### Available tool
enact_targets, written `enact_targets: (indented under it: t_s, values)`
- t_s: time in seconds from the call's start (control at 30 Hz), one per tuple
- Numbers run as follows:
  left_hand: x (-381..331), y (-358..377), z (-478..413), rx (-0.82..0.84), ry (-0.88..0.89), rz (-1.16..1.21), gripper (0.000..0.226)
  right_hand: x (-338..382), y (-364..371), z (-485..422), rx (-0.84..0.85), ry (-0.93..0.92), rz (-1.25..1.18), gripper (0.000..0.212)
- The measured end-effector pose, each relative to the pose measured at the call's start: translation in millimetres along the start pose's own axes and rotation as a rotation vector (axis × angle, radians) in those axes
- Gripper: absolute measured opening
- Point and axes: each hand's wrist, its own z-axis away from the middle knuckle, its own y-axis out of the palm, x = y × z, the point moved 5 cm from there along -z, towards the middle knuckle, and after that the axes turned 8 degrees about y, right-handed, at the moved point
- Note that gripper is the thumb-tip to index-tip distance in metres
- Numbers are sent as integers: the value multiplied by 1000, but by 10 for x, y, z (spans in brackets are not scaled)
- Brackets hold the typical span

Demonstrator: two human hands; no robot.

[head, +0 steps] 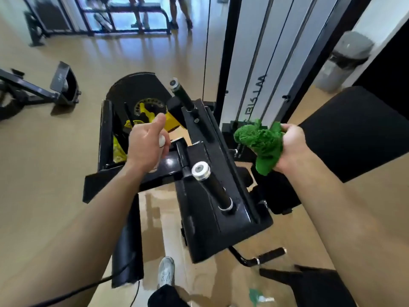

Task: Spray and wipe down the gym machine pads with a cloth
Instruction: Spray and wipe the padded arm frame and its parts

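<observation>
My left grip curled round a small white plastic spray bottle above the black steel gym machine, my right grip clenched on a crumpled fluffy green cloth, just beside the black padded backrest

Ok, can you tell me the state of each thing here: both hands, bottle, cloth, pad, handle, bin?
left hand: grips the bottle
bottle: held over the machine, mostly hidden by the hand
right hand: grips the cloth
cloth: bunched, in the air, not on any pad
pad: untouched; wet or dry, cannot tell
handle: free, no hand on it
bin: upright; lid too blurred to tell
</observation>
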Motion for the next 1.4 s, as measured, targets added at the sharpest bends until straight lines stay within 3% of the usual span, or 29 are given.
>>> enact_targets:
  t_s: [0.23,0.4,0.53,0.63,0.73,0.9,1.0,1.1,1.17,1.23,1.4]
  values:
    - [-66,274,1243,-150,-155,-39,69,-46,-825,568,99,63,122,12]
    - [14,411,1984,-181,-245,-127,69,-334,-1261,637,64,82,49,19]
    - [52,614,2377,-46,-171,-129,71,-582,-1537,696,76,67,-191,26]
    - [32,801,2526,42,-127,-114,69,-730,-1686,745,7,14,-211,27]
    - [-57,1068,2612,108,-132,-9,66,-893,-1833,784,-65,6,-264,44]
    - [-103,1605,2794,213,-221,76,68,-1169,-2070,835,-115,32,-251,27]
    - [-80,1905,2862,135,-348,119,63,-1207,-2200,804,-71,19,-230,20]
    - [-23,2202,2917,-32,-462,192,63,-1124,-2304,681,-47,21,-148,50]
    - [34,2400,2942,-138,-527,209,63,-1055,-2386,552,-69,82,-204,29]
    - [89,2619,2929,-214,-588,229,64,-976,-2462,355,-91,131,-223,42]
    - [151,3059,2715,-491,-723,253,62,-628,-2320,-107,-66,238,-85,32]
